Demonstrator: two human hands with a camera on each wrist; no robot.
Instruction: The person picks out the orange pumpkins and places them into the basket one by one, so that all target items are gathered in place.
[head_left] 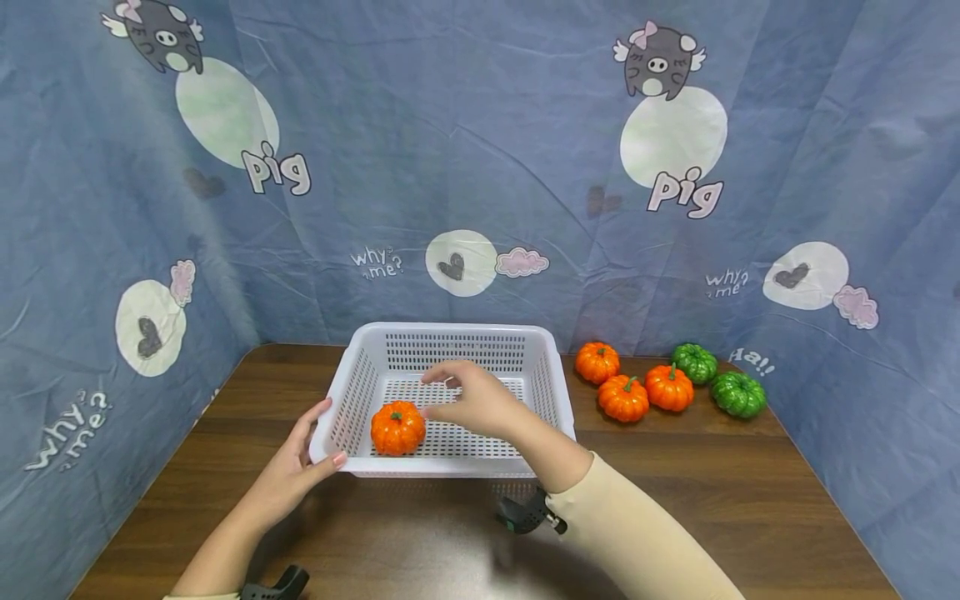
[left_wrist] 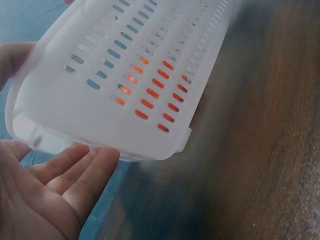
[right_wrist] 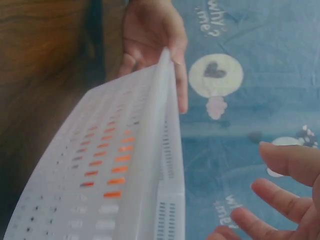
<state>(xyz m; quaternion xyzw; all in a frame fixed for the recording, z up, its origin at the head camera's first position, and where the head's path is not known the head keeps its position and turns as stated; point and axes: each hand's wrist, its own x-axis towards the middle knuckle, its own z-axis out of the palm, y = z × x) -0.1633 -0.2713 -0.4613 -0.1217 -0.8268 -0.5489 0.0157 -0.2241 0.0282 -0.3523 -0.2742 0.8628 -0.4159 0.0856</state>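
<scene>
A white perforated plastic basket (head_left: 450, 468) stands on the wooden table. Inside, toward its front left, lies one orange toy pumpkin (head_left: 397, 428) with a green stem. My left hand (head_left: 285, 473) grips the basket's front left corner, thumb at the front rim and fingers along the left side. Over the basket, just right of the pumpkin, my right hand (head_left: 480, 402) hovers with its fingers spread and nothing held. In the right wrist view its fingers (right_wrist: 280, 195) are apart, beyond the basket's rim. Through the slots in the left wrist view, the pumpkin (left_wrist: 152, 93) shows orange.
Right of the basket sit three orange pumpkins (head_left: 623, 398) and two green pumpkins (head_left: 738, 394) on the wooden table (head_left: 675, 483). A blue patterned cloth (head_left: 480, 167) hangs behind and at both sides. Each wrist carries a black strap device (head_left: 522, 512).
</scene>
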